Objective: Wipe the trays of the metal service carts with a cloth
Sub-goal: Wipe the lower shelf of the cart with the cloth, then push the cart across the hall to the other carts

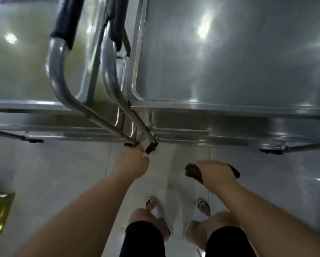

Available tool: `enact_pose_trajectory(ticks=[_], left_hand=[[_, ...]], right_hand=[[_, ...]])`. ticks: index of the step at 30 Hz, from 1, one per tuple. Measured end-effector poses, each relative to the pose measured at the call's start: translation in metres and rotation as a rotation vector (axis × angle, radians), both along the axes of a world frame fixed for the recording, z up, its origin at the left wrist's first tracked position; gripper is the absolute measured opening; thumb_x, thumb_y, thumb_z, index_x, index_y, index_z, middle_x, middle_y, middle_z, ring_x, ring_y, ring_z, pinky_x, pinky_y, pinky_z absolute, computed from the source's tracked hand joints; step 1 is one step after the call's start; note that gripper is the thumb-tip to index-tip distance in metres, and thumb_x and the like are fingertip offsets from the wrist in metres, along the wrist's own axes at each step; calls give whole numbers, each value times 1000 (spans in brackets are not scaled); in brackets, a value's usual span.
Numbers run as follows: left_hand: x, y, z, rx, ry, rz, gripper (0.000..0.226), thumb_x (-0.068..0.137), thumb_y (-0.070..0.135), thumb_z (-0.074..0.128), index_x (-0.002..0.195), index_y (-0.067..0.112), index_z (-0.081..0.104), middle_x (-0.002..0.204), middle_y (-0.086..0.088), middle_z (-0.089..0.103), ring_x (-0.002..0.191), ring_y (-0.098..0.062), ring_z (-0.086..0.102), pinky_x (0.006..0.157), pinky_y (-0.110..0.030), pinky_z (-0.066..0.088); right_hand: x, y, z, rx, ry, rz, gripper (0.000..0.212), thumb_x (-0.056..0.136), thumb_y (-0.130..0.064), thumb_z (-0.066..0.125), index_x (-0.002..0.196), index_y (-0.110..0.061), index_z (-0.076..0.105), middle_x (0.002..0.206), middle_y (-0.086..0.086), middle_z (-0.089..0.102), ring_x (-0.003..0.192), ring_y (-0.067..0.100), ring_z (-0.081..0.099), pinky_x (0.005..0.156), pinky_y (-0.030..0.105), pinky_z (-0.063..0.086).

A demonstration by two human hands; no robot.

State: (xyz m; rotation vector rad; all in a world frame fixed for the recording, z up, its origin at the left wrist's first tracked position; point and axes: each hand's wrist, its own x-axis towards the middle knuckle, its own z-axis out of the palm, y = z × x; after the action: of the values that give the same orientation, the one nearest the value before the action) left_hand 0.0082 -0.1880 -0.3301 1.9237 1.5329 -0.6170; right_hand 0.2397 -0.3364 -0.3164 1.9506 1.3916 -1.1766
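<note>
1. Two shiny steel service carts stand side by side ahead of you, the left cart's top tray (22, 71) and the right cart's top tray (229, 58) both beyond your hands, with lower shelves showing beneath their near rims.
2. Your right hand (215, 173) grasps the dark, crumpled cloth (193, 172); its ends stick out on both sides of your fist. It hangs over the pale tiled floor (62, 173), near the carts but touching neither.
3. Your left hand (132, 164) reaches to the foot of the bent tubular handle frames (118, 93) where the two carts meet. The fingertips are hidden at the frame ends, so whether they pinch anything cannot be told.
4. The relation that matters: the cloth sits just in front of the right cart's near rim (229, 106), and that tray stretches away from you and off to your right, running out of view, so which way its long side runs cannot be told. The right hand is plainly the nearer one.
5. My judgement: no wiping contact exists yet. The next move is probably to carry the cloth forward over the near rim onto the right tray.
6. Watch the handle tubes at the tray's left edge; a wide sweep could catch them.
</note>
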Motion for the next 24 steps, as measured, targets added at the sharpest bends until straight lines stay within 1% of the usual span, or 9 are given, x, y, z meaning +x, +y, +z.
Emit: enact_pose_trajectory(ticks=[2, 4, 8, 11, 14, 15, 18, 21, 24], left_hand=[[-1, -32, 41, -26, 53, -105, 48, 103, 41, 53, 146, 22, 51, 145, -8, 57, 128, -33, 57, 101, -40, 47], [5, -59, 86, -38, 84, -200, 49, 102, 46, 51, 145, 22, 50, 141, -7, 59, 126, -32, 58, 96, -40, 49], [24, -97, 167, -17, 79, -334, 52, 97, 55, 50, 141, 28, 52, 137, -1, 60, 121, -28, 60, 83, -38, 46], [42, -106, 209, 42, 47, -418, 53, 97, 57, 49, 141, 28, 50, 138, -1, 60, 121, -28, 60, 80, -39, 45], [58, -107, 238, 86, 15, -493, 55, 98, 56, 47, 144, 26, 49, 142, -3, 57, 128, -30, 55, 92, -45, 47], [63, -108, 246, 95, 0, -517, 56, 98, 56, 47, 144, 26, 49, 144, -4, 56, 130, -30, 54, 96, -46, 47], [82, -113, 270, 124, -39, -597, 55, 97, 54, 47, 143, 24, 48, 145, -3, 55, 132, -30, 53, 99, -47, 46], [108, -125, 290, 184, -66, -723, 51, 99, 52, 48, 141, 23, 49, 145, -5, 55, 133, -32, 53, 102, -48, 44], [142, -144, 310, 226, -111, -833, 58, 100, 52, 47, 149, 23, 45, 149, -4, 53, 136, -31, 51, 106, -49, 42]], right_hand=[[-3, -28, 41, -35, -10, -59, 32, 101, -24, 59, 133, -20, 61, 135, 7, 65, 121, 25, 63, 100, 37, 47], [-5, -52, 86, -51, -10, -139, 45, 94, -14, 65, 137, -27, 57, 136, 2, 65, 122, 18, 63, 101, 30, 44], [-8, -78, 168, -21, -71, -166, 62, 89, -14, 68, 145, -33, 49, 133, 5, 65, 116, 26, 66, 90, 39, 53], [-2, -88, 206, 43, -99, -213, 47, 94, -15, 63, 138, -33, 56, 127, 2, 67, 113, 25, 68, 88, 39, 56], [8, -94, 237, -27, -124, -323, 47, 95, -11, 67, 139, -25, 59, 139, 6, 63, 125, 26, 62, 108, 45, 49], [10, -99, 248, 2, -147, -348, 48, 94, -11, 68, 139, -24, 57, 137, 6, 63, 124, 26, 62, 107, 46, 50], [16, -123, 282, 191, -276, -379, 54, 93, -7, 63, 141, -28, 51, 124, 5, 65, 109, 28, 66, 90, 45, 58], [24, -148, 318, 231, -302, -449, 57, 93, -6, 64, 143, -27, 49, 126, 6, 64, 111, 29, 65, 91, 45, 57], [42, -178, 345, 250, -334, -549, 54, 95, -6, 63, 143, -24, 47, 130, 8, 62, 114, 31, 64, 95, 46, 56]])
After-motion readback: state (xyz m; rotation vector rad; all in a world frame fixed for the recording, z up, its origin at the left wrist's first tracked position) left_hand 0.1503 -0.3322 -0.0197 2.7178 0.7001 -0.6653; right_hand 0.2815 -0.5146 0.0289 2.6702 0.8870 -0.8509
